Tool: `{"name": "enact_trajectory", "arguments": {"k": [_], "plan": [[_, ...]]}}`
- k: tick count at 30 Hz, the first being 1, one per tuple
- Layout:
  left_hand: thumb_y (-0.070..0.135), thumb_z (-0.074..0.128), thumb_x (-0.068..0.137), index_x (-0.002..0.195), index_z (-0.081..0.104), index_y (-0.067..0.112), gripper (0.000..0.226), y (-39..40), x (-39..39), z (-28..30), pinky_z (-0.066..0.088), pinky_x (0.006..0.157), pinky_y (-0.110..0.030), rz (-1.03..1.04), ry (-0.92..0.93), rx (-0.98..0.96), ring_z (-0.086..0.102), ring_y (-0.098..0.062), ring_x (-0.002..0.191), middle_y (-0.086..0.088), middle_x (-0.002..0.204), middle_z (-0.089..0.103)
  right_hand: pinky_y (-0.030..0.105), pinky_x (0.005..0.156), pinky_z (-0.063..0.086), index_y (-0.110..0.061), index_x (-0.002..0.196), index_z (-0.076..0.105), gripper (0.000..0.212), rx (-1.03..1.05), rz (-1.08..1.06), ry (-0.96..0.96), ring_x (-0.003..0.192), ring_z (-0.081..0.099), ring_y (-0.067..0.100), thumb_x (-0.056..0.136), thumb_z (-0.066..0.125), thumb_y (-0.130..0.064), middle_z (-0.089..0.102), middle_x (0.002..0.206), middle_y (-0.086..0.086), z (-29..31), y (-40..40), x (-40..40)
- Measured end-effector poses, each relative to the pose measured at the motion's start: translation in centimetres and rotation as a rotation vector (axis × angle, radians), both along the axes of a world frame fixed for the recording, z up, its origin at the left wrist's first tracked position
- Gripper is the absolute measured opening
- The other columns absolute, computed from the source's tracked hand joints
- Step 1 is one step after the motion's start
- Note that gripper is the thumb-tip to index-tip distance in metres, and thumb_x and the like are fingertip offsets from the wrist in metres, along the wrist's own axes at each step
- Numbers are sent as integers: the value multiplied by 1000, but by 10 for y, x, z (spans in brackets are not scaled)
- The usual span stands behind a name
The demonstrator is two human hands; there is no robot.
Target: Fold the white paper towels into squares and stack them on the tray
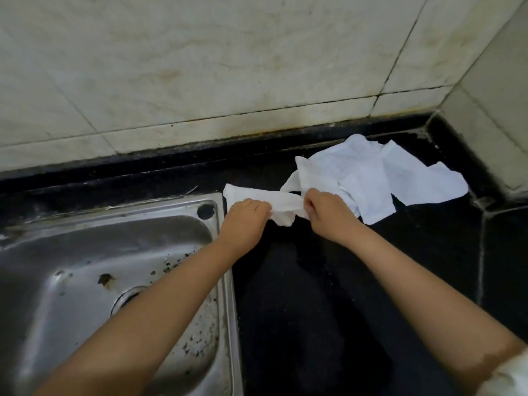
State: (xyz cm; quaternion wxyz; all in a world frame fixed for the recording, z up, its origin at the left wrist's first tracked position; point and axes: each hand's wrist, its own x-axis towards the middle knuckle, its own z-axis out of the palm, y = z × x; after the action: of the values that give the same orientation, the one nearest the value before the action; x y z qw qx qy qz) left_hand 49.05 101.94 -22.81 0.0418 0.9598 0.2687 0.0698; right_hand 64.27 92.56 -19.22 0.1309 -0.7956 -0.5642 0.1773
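Pinching a crumpled towel between left hand and right hand, she holds something limp and tear-prone, best gripped at corners.

The stainless steel sink basin is running out of the picture at the left and bottom edges. The left hand and the right hand are hiding their own fingertips and part of the crumpled white paper towel.
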Motion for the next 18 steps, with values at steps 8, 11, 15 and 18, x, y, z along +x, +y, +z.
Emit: {"name": "enact_trajectory", "arguments": {"k": [8, 11, 15, 18], "plan": [[15, 42, 95, 108, 60, 2, 26, -45, 27, 73, 40, 74, -31, -184, 20, -141, 58, -30, 99, -14, 106, 64, 28, 84, 42, -4, 112, 60, 23, 1, -9, 32, 102, 58, 25, 91, 52, -11, 65, 108, 13, 79, -88, 28], [13, 42, 96, 112, 59, 4, 26, -81, 64, 95, 40, 78, -28, -247, 20, -268, 57, -26, 104, -11, 112, 64, 28, 81, 41, -4, 103, 66, 20, -10, -112, -59, 99, 59, 26, 89, 53, -9, 66, 105, 13, 102, -143, 49], [9, 48, 92, 95, 68, 2, 21, -144, 121, 117, 45, 80, -30, -421, -37, -449, 62, -29, 95, -15, 96, 69, 29, 84, 42, -5, 104, 68, 22, 61, -383, -160, 103, 59, 25, 90, 52, -11, 68, 108, 10, 130, -233, 70], [9, 49, 92, 101, 68, 4, 22, -204, 163, 140, 46, 80, -32, -592, -98, -473, 62, -28, 93, -14, 98, 70, 29, 84, 43, -4, 105, 68, 23, 119, -606, -242, 104, 59, 27, 91, 53, -11, 68, 108, 12, 152, -307, 79]]}}
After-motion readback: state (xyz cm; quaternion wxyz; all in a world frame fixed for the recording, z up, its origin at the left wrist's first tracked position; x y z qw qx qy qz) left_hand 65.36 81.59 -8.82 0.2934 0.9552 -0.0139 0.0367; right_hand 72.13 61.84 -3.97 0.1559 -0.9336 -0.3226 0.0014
